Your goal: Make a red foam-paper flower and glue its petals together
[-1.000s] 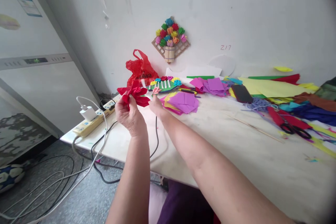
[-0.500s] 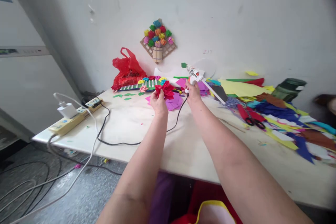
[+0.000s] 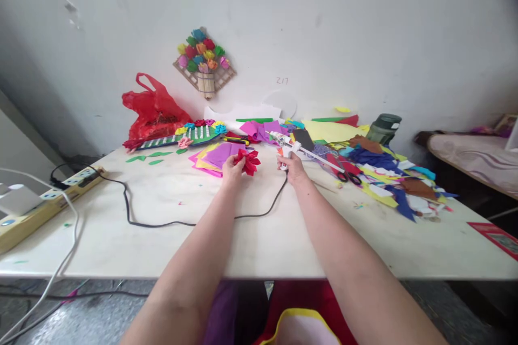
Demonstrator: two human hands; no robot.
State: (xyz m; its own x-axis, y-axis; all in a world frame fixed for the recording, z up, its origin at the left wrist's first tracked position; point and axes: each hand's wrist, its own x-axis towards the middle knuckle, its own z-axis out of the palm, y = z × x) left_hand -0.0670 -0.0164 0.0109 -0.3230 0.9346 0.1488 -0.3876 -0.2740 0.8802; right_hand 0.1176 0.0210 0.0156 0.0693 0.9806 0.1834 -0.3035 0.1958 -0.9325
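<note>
Red flower: a many-petalled flower of bright red paper [image 3: 250, 162] sits over the middle of the surface [image 3: 259, 245], petals turned right, towards the tool; whether it touches the surface I cannot tell.
Left hand: the left hand [image 3: 233, 170] has its fingers pinching the flower at its left side — probably to leave the petals free and uncrushed.
Glue gun: a white plastic glue gun [image 3: 290, 153] is near the flower but apart from it, its long white stick jutting out towards the right; the nozzle end points away from the person, which likely keeps it clear of the skin.
Right hand: the right hand [image 3: 295, 168] has its fingers curled around the grip; whether one presses the trigger I cannot tell.
Cord: a thin black cable [image 3: 162, 224] drops from the grip and loops slackly leftward to a yellow power strip [image 3: 48, 210], a slack that seems to give the tool room to move.
Paper stack: flat purple, yellow and pink sheets [image 3: 214, 157] lie just beyond the left hand, seemingly kept within reach.
Arms: both reach forward over the near edge — the left forearm slants rightward, the right leftward — so the hands come near each other without touching.
</note>
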